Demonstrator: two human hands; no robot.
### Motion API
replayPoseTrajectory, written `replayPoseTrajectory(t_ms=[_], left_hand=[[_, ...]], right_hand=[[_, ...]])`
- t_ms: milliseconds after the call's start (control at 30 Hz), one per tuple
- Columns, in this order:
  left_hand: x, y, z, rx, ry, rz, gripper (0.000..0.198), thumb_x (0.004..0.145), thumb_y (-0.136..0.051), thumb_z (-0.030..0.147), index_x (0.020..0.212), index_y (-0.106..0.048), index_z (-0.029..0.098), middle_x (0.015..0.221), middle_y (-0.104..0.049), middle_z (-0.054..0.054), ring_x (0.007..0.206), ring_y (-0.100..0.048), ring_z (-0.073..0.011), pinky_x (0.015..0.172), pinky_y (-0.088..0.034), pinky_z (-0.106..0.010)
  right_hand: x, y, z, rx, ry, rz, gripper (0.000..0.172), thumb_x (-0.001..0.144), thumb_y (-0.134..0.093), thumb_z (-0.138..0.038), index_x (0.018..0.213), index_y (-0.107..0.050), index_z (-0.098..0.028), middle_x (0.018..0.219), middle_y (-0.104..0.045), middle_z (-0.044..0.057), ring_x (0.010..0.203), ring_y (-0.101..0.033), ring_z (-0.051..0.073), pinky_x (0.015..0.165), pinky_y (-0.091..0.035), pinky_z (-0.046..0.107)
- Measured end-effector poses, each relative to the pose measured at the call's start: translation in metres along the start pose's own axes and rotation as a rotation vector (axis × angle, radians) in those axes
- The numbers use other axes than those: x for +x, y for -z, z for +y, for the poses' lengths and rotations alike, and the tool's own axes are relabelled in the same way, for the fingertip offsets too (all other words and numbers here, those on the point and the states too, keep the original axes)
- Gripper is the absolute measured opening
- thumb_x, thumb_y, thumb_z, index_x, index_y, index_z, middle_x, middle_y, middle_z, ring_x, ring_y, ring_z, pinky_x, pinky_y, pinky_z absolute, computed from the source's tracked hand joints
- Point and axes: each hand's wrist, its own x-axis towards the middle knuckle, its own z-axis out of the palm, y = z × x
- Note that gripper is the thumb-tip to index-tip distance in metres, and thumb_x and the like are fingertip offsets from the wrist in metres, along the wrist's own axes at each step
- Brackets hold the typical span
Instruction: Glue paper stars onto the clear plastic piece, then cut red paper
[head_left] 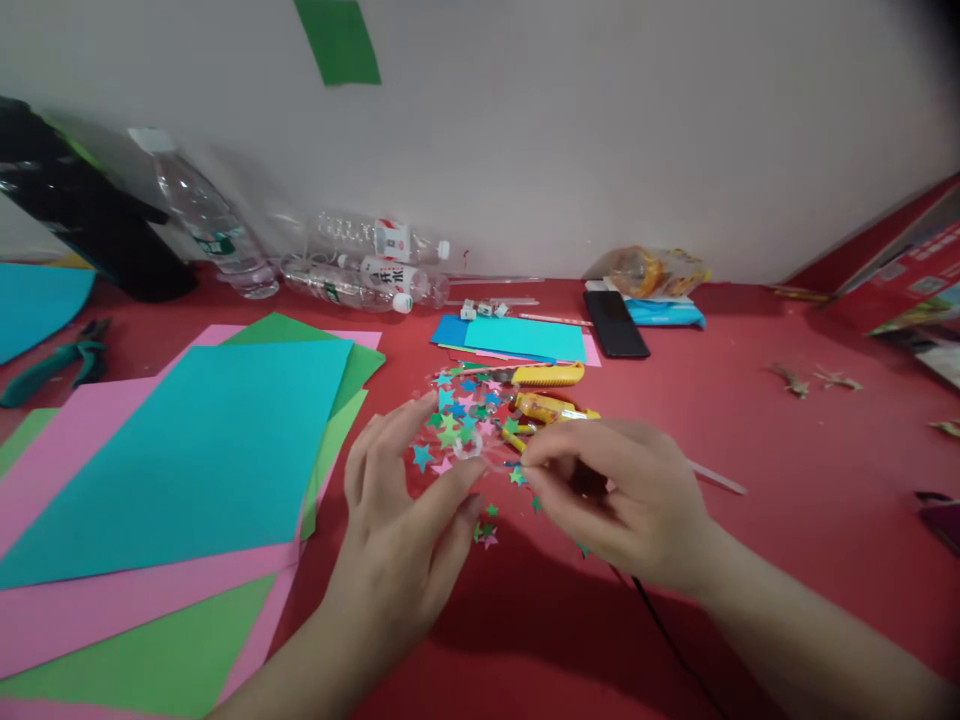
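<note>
My left hand and my right hand meet over a red table. Between their fingertips they pinch a small clear piece of plastic or tape. Just beyond it lies a scatter of small paper stars in blue, green and pink, with a few more under my hands. The left thumb and forefinger close on the clear piece from the left. Fingers of the right hand are curled and pinch its right end.
Stacked sheets of teal, pink and green paper lie at left. Yellow utility knives, a black phone, plastic bottles, teal pliers, a red box and a thin stick surround the work spot.
</note>
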Motion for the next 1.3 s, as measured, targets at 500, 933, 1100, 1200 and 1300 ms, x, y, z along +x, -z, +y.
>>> replayPoseTrajectory(t_ms=[500, 933, 1100, 1200, 1300], left_hand=[[0.003, -0.009, -0.006, -0.042, 0.046, -0.071, 0.02, 0.082, -0.061, 0.013, 0.1, -0.059, 0.022, 0.139, -0.041, -0.016, 0.127, -0.043, -0.037, 0.101, -0.038, -0.063], [0.001, -0.01, -0.003, -0.201, 0.168, -0.075, 0.028, 0.083, -0.054, 0.001, 0.094, -0.062, 0.025, 0.134, -0.046, -0.011, 0.12, -0.048, -0.0312, 0.095, -0.041, -0.063], [0.0, -0.009, -0.002, -0.202, 0.174, -0.088, 0.027, 0.082, -0.056, 0.002, 0.095, -0.061, 0.026, 0.134, -0.046, -0.01, 0.12, -0.049, -0.0306, 0.096, -0.042, -0.062], [0.0, -0.01, -0.001, -0.206, 0.178, -0.084, 0.026, 0.082, -0.056, 0.004, 0.096, -0.06, 0.026, 0.135, -0.045, -0.01, 0.122, -0.048, -0.0312, 0.097, -0.042, -0.063], [-0.001, -0.01, 0.001, -0.223, 0.184, -0.089, 0.025, 0.082, -0.057, 0.005, 0.096, -0.059, 0.026, 0.136, -0.045, -0.01, 0.122, -0.049, -0.0309, 0.097, -0.041, -0.064]], right_hand=[[-0.009, -0.015, 0.027, -0.058, 0.151, -0.135, 0.012, 0.087, -0.052, -0.011, 0.084, -0.06, -0.019, 0.065, -0.065, -0.002, 0.054, -0.051, 0.01, 0.055, -0.036, 0.025], [-0.01, -0.018, 0.032, -0.037, 0.128, -0.175, 0.012, 0.088, -0.052, -0.012, 0.084, -0.061, -0.019, 0.064, -0.065, -0.003, 0.053, -0.05, 0.009, 0.054, -0.035, 0.025], [-0.01, -0.02, 0.033, 0.009, 0.087, -0.192, 0.012, 0.088, -0.052, -0.012, 0.083, -0.059, -0.02, 0.068, -0.067, -0.002, 0.056, -0.052, 0.009, 0.056, -0.036, 0.023], [-0.008, -0.02, 0.033, 0.013, 0.068, -0.188, 0.011, 0.087, -0.052, -0.011, 0.082, -0.058, -0.019, 0.067, -0.065, -0.003, 0.055, -0.05, 0.009, 0.056, -0.035, 0.023], [-0.006, -0.021, 0.031, 0.0, 0.048, -0.177, 0.012, 0.086, -0.052, -0.012, 0.079, -0.058, -0.019, 0.06, -0.057, -0.005, 0.052, -0.045, 0.008, 0.054, -0.033, 0.021]])
